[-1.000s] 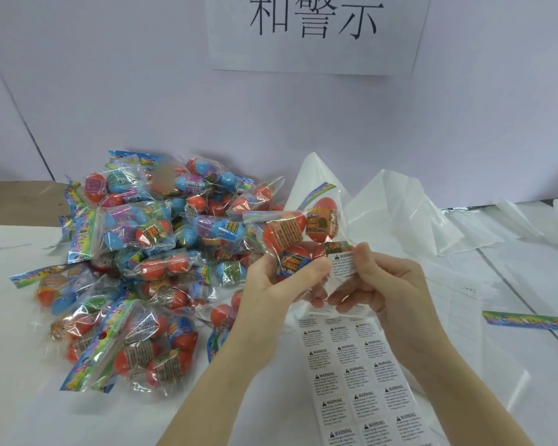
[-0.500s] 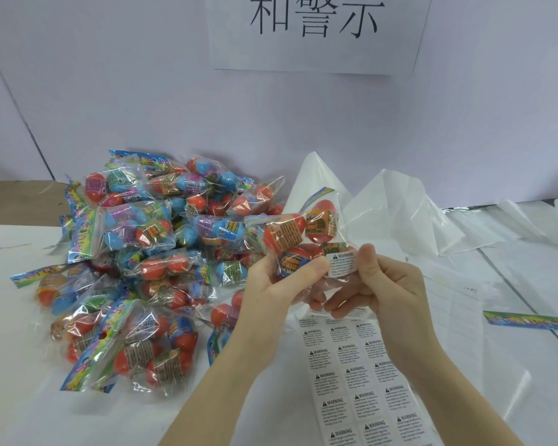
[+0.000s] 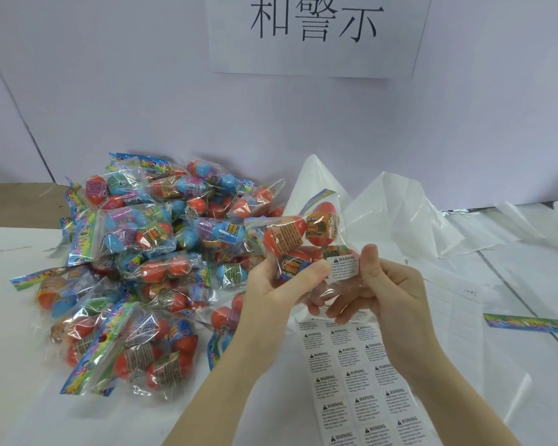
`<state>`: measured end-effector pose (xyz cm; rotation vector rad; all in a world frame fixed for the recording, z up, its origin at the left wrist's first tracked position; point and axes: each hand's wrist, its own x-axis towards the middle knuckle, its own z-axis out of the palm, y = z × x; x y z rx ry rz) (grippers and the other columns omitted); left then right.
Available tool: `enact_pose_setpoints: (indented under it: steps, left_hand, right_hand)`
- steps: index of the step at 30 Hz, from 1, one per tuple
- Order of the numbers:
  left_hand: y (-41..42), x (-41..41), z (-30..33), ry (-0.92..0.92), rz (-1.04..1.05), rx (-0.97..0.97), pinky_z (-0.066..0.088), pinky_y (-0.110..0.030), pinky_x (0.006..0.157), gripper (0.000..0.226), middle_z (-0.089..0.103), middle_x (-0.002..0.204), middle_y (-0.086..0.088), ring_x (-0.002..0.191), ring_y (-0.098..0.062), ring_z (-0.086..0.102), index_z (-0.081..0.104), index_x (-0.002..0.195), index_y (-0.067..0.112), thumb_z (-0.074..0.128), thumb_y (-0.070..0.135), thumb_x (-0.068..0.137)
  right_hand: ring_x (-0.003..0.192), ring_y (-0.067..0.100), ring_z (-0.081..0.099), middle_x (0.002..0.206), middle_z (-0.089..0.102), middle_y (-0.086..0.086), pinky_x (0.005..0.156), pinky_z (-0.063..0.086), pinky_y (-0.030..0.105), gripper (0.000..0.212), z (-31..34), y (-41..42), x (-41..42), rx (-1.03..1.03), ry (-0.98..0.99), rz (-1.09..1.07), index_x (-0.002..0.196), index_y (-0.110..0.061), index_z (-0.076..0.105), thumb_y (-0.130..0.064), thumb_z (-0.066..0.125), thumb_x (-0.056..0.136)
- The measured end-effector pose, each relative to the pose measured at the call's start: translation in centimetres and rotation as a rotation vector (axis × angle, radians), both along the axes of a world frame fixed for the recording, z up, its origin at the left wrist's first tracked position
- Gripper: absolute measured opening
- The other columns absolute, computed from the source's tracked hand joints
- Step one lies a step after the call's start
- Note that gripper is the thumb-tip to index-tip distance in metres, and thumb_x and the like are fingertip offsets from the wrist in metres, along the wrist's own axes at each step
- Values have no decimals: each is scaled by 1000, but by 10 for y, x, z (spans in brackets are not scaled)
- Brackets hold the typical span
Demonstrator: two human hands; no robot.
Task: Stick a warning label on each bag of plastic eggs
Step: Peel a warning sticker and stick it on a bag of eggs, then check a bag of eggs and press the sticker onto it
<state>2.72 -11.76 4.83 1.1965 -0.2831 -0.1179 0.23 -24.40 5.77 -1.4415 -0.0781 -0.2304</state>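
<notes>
Held bag [image 3: 306,239]: clear film pouch, four orange plastic eggs visible inside, raised above the worktop [image 3: 20,365] at about centre frame. Left hand [image 3: 271,294] grips its lower edge, thumb curled across the front, fingers behind. Right hand [image 3: 387,284] has its thumb up beside the warning label [image 3: 343,268], its fingers curled under the bag's lower film. The label sits on the bag's front, low right; whether it is pressed fully flat I cannot tell.

Handling, as judged: light load. Film is soft, slick and crinkly; eggs are hard and rounded and likely roll under pressure. Best hold is a pinch on the slack film at an edge, with fingers backing the film behind the label so the thumb has something firm to press against. Wrinkles under the label are the risk.

Counts:
- Hands: two, both on the one bag.
- Bags in hand: one.
- Pile of bags [image 3: 136,278], 9 o'clock of the hands: dozens, overlapping, no exact count possible.
- Label sheet [image 3: 358,384], 6 o'clock, flat on the worktop: three columns, about five rows showing, continuing out of frame.
- Loose printed strip [image 3: 529,323] at 3 o'clock: one.
- Crumpled white plastic sheets [image 3: 400,214] at 1 o'clock: several.
</notes>
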Motion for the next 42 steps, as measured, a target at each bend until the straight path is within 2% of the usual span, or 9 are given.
enact_pose_setpoints:
  steps: [5,12,18,23,27,30,32,38,42]
  left_hand:
    - [2,0,0,-29,11,29,45,-19,48,5,60,58,-2,49,-11,55,65,73,13,68,16,69]
    - [5,2,2,-19,-33,76,44,-19,46,9,58,54,3,47,-9,52,69,66,27,74,20,70]
    - [5,2,0,-129,63,337,35,-8,42,55,66,71,4,44,-1,49,59,103,32,69,60,57]
    - [13,12,-1,-183,294,313,42,-9,48,37,68,74,9,50,1,53,61,96,31,63,55,69]
    - [26,18,0,-232,539,804,44,-13,60,27,60,75,14,69,-2,56,49,78,41,54,68,72]
    - [44,19,10,-118,406,1514,44,-22,64,41,48,84,16,76,-3,53,40,83,34,48,73,76]
    - [55,13,12,-74,261,1777,44,-23,65,60,48,87,12,82,-8,54,39,94,28,48,81,68]
    - [61,-13,-3,-168,216,1997,36,-24,76,90,33,118,3,119,-13,37,26,128,21,53,81,66]
    - [51,-22,-11,-216,288,2047,33,-21,75,61,27,126,-1,122,-15,30,30,129,18,43,61,87]
  right_hand:
    - [36,14,50,46,59,6,36,38,19,39,2,-3,0,-139,-13,-33,61,-10,67,-46,70,73]
    - [35,17,55,49,63,13,33,39,17,42,6,-10,3,0,139,122,48,-13,69,-40,52,75]
    - [39,11,56,50,63,7,38,41,14,29,12,-27,6,271,30,-190,56,-13,73,-28,58,75]
    - [95,13,69,111,70,-1,73,55,18,22,12,-45,10,655,-192,-293,111,-16,57,-22,47,92]
    - [98,7,67,115,66,-8,79,54,18,64,1,-28,10,141,-13,-206,132,-22,48,-20,65,70]
    - [78,14,70,88,74,-2,66,54,20,32,-1,-15,2,-202,8,-101,94,-30,73,-34,69,63]
    - [55,17,63,69,72,2,52,50,21,17,2,-12,-3,-307,3,40,77,-25,76,-35,71,64]
    - [36,10,50,44,58,1,40,37,15,16,9,-8,-8,-447,65,251,63,-26,70,-18,75,76]
    - [38,10,50,47,60,2,40,36,13,11,9,-4,-8,-464,61,272,69,-24,70,-17,74,77]
